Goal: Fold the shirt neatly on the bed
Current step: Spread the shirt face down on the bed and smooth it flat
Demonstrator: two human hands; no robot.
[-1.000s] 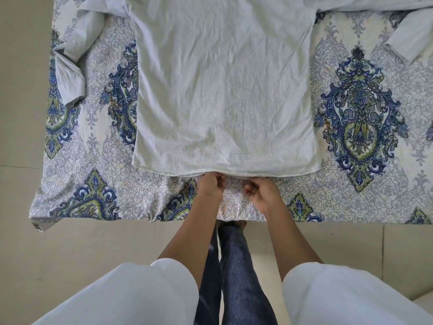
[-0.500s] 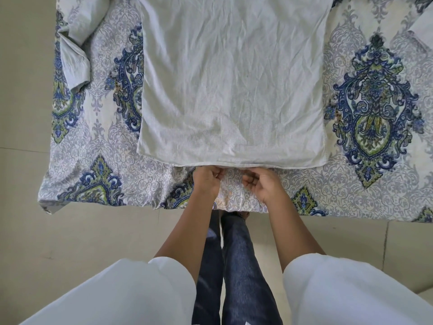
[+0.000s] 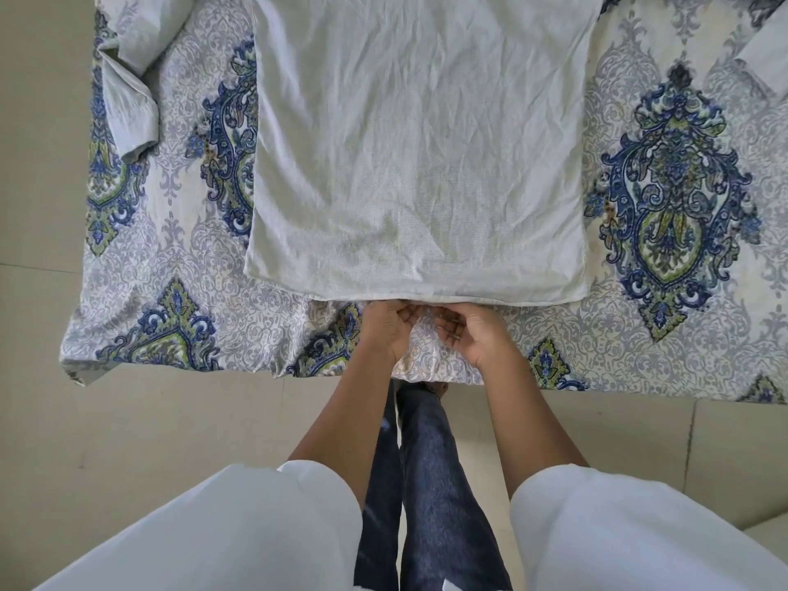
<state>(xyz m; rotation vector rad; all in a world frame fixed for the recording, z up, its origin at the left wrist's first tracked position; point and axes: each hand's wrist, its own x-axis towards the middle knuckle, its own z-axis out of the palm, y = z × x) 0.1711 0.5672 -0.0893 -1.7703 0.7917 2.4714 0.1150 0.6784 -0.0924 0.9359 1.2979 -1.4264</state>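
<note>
On patterned bed (image 3: pixel 179 258): creased white shirt (image 3: pixel 418 155), hem straight.

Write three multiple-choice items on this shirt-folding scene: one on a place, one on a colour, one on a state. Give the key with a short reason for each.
1. Where are the hands?
A. At the middle of the shirt's near hem
B. On the sleeve at the far left
C. On the floor tiles

2. What colour are the large medallions on the bedsheet?
A. Red and orange
B. Blue and green
C. Black and pink

3. How does the body of the shirt lie?
A. Rolled into a tube
B. Bunched in a heap
C. Spread flat, with creases

Key:
1 A: the left hand and right hand meet at the near edge of the shirt, fingers curled at the hem.
2 B: the bedsheet bears blue and green medallions on a pale ground.
3 C: the shirt's body lies flat and wrinkled, the sleeve out to the side.
</note>
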